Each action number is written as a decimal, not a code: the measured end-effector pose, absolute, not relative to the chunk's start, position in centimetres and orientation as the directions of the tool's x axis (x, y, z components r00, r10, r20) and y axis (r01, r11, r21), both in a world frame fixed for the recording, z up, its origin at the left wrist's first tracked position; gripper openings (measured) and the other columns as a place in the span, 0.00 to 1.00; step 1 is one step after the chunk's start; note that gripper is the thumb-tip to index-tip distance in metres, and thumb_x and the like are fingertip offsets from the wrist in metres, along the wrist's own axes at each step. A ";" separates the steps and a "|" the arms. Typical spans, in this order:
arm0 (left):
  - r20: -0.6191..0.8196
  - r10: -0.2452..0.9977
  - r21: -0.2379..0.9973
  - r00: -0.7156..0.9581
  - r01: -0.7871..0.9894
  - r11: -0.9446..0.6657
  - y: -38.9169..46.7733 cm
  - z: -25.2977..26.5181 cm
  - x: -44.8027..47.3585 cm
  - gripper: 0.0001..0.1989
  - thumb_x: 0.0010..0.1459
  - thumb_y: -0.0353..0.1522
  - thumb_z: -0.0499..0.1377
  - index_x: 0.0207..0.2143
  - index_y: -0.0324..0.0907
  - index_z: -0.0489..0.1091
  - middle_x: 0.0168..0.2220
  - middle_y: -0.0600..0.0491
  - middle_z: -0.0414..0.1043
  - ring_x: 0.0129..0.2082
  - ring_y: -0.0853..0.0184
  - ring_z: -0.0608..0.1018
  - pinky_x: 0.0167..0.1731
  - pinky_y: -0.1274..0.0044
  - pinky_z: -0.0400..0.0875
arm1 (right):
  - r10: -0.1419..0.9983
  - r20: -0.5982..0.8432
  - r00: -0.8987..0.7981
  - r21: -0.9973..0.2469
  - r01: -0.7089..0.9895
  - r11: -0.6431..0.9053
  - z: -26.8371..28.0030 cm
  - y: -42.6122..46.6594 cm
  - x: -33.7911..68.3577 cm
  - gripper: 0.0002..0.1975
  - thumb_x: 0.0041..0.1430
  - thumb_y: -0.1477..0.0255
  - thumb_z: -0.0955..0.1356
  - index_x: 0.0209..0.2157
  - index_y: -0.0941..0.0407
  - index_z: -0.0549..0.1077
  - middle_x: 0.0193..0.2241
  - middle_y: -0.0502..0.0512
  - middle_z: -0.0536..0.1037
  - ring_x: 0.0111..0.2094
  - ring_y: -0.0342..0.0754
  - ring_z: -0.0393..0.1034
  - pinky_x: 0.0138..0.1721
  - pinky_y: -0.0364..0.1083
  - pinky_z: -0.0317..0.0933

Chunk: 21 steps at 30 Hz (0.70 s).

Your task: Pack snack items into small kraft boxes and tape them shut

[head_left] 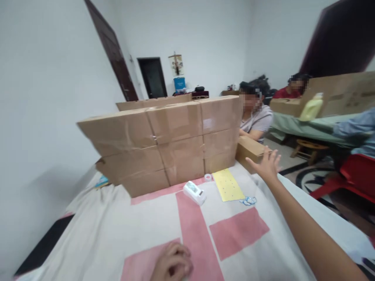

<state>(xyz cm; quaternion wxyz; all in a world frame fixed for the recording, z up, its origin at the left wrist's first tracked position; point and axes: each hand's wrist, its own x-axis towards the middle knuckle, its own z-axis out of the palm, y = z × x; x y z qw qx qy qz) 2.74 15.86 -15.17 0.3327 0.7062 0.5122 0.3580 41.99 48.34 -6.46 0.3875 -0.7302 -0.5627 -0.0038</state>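
My right hand (267, 166) reaches out with spread fingers beside a small cardboard box (249, 150); whether it touches the box I cannot tell. My left hand (173, 261) rests low over the cloth with its fingers curled in, slightly blurred, and nothing shows in it. Between the two hands and a large cardboard panel lie a white box-like item (194, 192), a small tape roll (208, 177), a yellow sheet with small spots (227, 185) and some blue-and-white loops (249, 201).
A tall taped cardboard panel (181, 144) stands across the far side of the pink-and-white cloth (146, 222). Behind the small box sits a person (258, 117). To the right are a green-covered table (293, 125) with a yellow bottle (312, 107) and a red chair (357, 175).
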 end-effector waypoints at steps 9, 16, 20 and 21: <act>0.283 0.698 0.906 -0.657 0.422 0.029 18.0 -10.3 -16.7 0.23 0.64 0.48 0.53 0.46 0.42 0.76 0.48 0.43 0.78 0.48 0.55 0.78 0.46 0.65 0.75 | 0.555 0.622 -0.553 -0.423 0.359 0.832 -8.4 33.3 12.0 0.33 0.68 0.61 0.63 0.71 0.51 0.56 0.71 0.61 0.56 0.72 0.57 0.48 0.69 0.63 0.49; 0.361 0.568 0.761 -0.740 0.586 0.278 26.0 -12.8 -33.0 0.25 0.62 0.40 0.62 0.60 0.42 0.66 0.65 0.43 0.61 0.65 0.50 0.64 0.64 0.50 0.58 | 0.458 0.519 -0.722 -0.653 0.010 0.757 -8.0 29.0 -13.3 0.39 0.63 0.66 0.66 0.73 0.56 0.51 0.73 0.64 0.49 0.74 0.55 0.42 0.71 0.59 0.45; 0.399 0.672 0.706 -0.624 0.677 0.210 31.5 -13.4 -37.0 0.23 0.63 0.39 0.62 0.59 0.45 0.68 0.68 0.46 0.58 0.69 0.50 0.59 0.67 0.49 0.52 | 0.750 0.462 -0.473 -0.785 0.175 0.594 -7.2 32.9 -23.4 0.49 0.59 0.67 0.68 0.74 0.58 0.39 0.74 0.66 0.31 0.74 0.62 0.24 0.70 0.67 0.36; 0.401 0.677 0.708 -0.617 0.677 0.198 32.6 -13.6 -37.7 0.24 0.63 0.39 0.62 0.59 0.45 0.68 0.68 0.46 0.58 0.69 0.50 0.59 0.67 0.48 0.51 | 0.795 0.440 -0.417 -0.807 0.204 0.554 -6.9 34.1 -24.9 0.50 0.58 0.67 0.68 0.74 0.58 0.38 0.74 0.66 0.30 0.74 0.65 0.23 0.69 0.69 0.34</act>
